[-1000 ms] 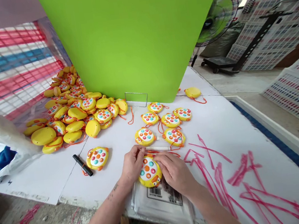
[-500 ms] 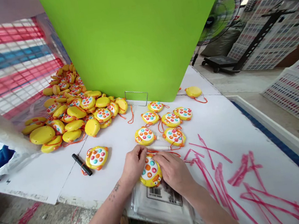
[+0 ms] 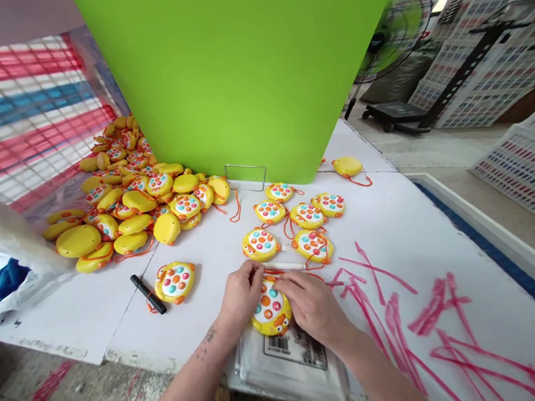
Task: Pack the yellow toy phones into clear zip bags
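A yellow duck-shaped toy (image 3: 268, 312) with a white back and coloured round buttons lies on a stack of clear plastic bags (image 3: 289, 368), its head toward me. My left hand (image 3: 243, 296) is closed at its upper left edge, fingertips pinched where an orange cord (image 3: 275, 272) runs. The fingers of my right hand (image 3: 313, 303) are bent together over the toy's upper right edge, gripping it. What lies under the fingertips is partly hidden. Just beyond the hands is a white pen-like stick (image 3: 286, 266). Several similar toys (image 3: 306, 215) lie past it.
A heap of toys (image 3: 137, 201) fills the back left, beside a tall green panel (image 3: 242, 79). One toy (image 3: 176, 282) and a black marker (image 3: 148, 294) lie left of my hands. Pink plastic strips (image 3: 398, 334) are scattered to the right. A fan (image 3: 393, 32) stands behind.
My right fingers have shifted slightly at the toy's upper edge. The toy and my left hand stay almost where they were; the whole view has moved a little.
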A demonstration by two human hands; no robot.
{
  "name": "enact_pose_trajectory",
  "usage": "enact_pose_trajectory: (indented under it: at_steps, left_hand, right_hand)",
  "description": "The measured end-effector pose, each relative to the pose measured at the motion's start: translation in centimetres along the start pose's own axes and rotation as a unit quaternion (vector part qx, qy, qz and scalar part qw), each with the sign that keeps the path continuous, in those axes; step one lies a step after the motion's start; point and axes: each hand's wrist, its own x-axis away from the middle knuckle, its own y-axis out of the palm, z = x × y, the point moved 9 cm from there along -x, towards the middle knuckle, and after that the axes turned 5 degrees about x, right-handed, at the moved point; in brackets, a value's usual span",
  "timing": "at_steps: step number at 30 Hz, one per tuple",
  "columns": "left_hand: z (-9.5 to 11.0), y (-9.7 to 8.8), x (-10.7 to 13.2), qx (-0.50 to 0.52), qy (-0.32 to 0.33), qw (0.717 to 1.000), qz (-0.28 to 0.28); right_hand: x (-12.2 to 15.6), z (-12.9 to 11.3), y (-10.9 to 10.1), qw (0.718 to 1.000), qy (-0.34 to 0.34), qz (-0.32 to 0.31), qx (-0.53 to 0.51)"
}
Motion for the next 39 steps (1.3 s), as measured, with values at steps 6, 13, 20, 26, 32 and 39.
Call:
enact_pose_trajectory:
  at_steps: [6, 13, 20, 26, 32, 39]
  left_hand:
    - [0.0, 0.0, 0.0, -0.007, 0.007, 1.0, 0.001]
    - [-0.1, 0.1, 0.1, -0.011, 0.009, 1.0, -0.001]
    - [-0.3, 0.1, 0.1, 0.0, 0.0, 1.0, 0.0]
    - [-0.9, -0.8, 0.4, 0.077, -0.021, 0.996, 0.038]
    - [-2.8, -3.2, 0.3, 0.259, -0.074, 0.949, 0.163]
    - [-2.6, -3.5, 0.3, 0.194, -0.064, 0.96, 0.191]
  right_hand:
    - [-0.1, 0.2, -0.1, 1.0, 0.007, 0.003, -0.005]
    - [-0.1, 0.3, -0.1, 1.0, 0.01, 0.004, -0.009]
    - [-0.1, -0.1, -0.1, 1.0, -0.004, -0.007, -0.029]
    - [0.5, 2.9, -0.5, 0.995, 0.091, 0.03, 0.027]
    - [0.1, 1.5, 0.2, 0.999, 0.05, -0.009, 0.015]
    - [0.2, -3.0, 2.9, 0.988, -0.01, -0.106, -0.112]
